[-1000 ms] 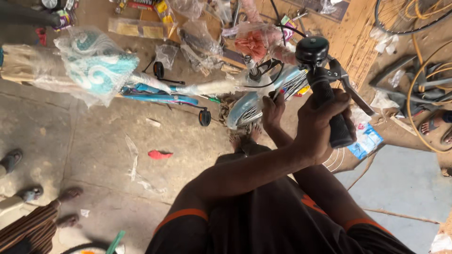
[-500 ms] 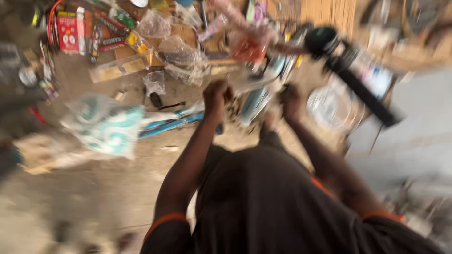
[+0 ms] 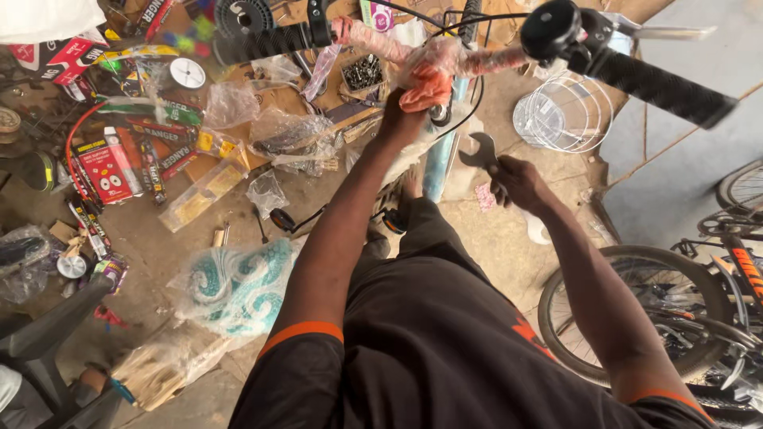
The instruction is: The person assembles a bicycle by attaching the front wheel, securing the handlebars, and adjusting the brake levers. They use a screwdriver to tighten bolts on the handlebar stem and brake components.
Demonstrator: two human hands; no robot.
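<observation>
Left hand: top middle, fingers wrapped on the bike's wrapped stem.
Right hand: fingers closed on a spanner, just right of the stem.
Handlebar: across the top.
Tip: hold the stem steady, seat the spanner fully.

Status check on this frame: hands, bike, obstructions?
Left hand at handlebar centre, by its plastic wrap. Right hand holds spanner. Parts litter floor; nothing between the hands.
</observation>
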